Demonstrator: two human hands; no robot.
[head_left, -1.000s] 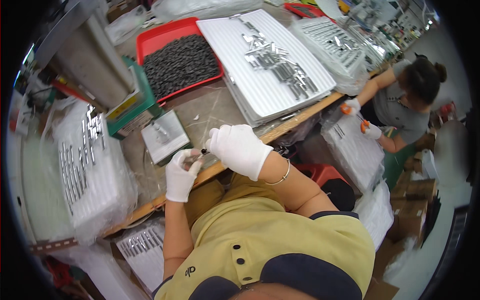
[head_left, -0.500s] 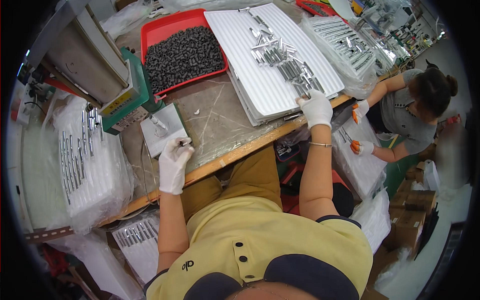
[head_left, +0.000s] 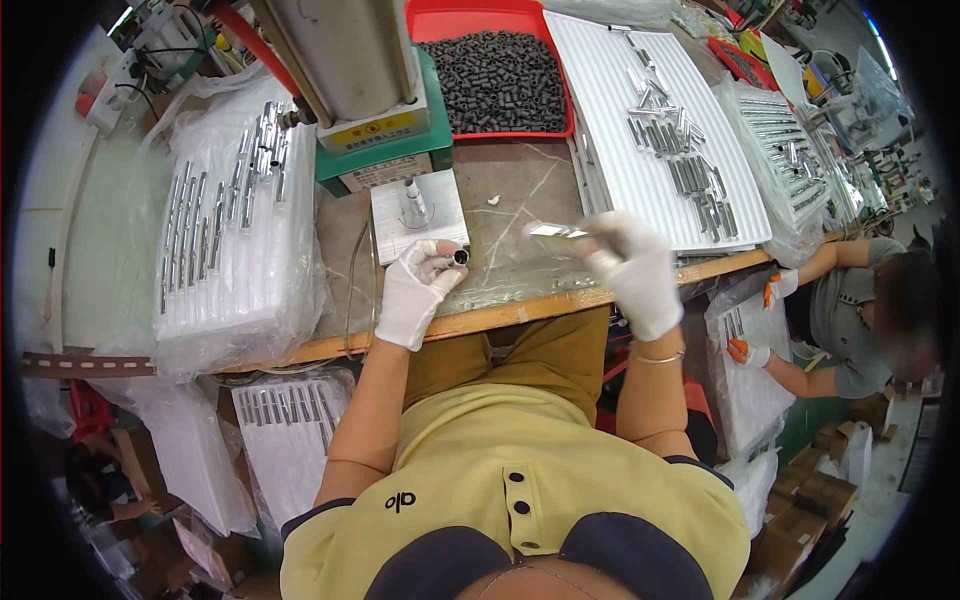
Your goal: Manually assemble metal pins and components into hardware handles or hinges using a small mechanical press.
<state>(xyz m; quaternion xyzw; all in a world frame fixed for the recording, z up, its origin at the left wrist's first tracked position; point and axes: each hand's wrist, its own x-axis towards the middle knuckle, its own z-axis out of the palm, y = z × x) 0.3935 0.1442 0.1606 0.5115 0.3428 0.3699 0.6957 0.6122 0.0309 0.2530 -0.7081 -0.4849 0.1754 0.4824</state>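
- Metal tube (head_left: 552,230): shiny, smeared by blur, held above the front part of the worktable (head_left: 535,185), pointing leftward out of the fingertips.
- Right hand (head_left: 635,270): white-gloved, blurred, closed on the tube near its right end; exact finger placing impossible to tell.
- Dark-ended piece (head_left: 460,257): short and round, with a bright rim around a black end, held to the left of the tube and apart from it.
- Left hand (head_left: 418,290): also white-gloved, pinching the dark-ended piece between thumb and fingers, just in front of the metal block.
- Metal block (head_left: 393,232): flat and silvery, lying on the worktable, with an upright metal post (head_left: 415,200) on top.
- Press (head_left: 340,60): standing just behind the block, green at the base, with a big grey cylinder above.
- Red tray (head_left: 480,18): to the right of the press, filled with small black pieces (head_left: 500,85).
- White ridged sheet (head_left: 598,130): right of the tray, topped with a loose heap of shiny tubes (head_left: 690,170).
- Plastic-wrapped stack (head_left: 240,300): far left, bearing rows of longer tubes.
- Co-worker's hand (head_left: 748,353): at the right, gloved with orange fingertips, beside another wrapped stack (head_left: 745,395).
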